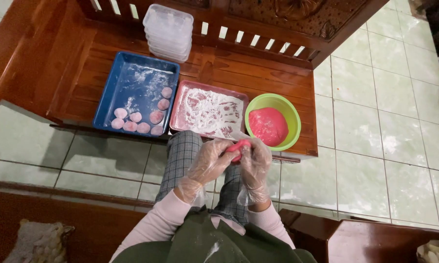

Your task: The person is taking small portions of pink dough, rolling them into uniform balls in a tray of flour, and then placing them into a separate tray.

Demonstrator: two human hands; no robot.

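Pale green floor tiles (375,126) are spreading out beneath a low wooden bench (83,73) that is serving as the work surface. Going from the left, a blue tray (110,92) dusted with flour is holding a cluster of finished pink dough balls (137,117) along its near and right edges, and a stack of clear plastic containers (168,31) is sitting just behind it. Beside it, a red tray (180,97) is carrying a loose bed of white flour (212,112), and at the right a green bowl (287,109) is cradling a big lump of pink dough (268,125).

In front of the red tray, above the person's checked lap, both hands are wearing thin clear gloves. The left hand (207,163) is curling around a small piece of pink dough (238,146), and the right hand (255,163) is pinching the same piece from the other side, fingers closed narrowly on it.

To shape well here, it seems wise to be pressing gently and evenly with the fingertips, turning the piece so the wall is staying uniform, and keeping the gloves lightly floured so the sticky dough is not tearing or clinging.
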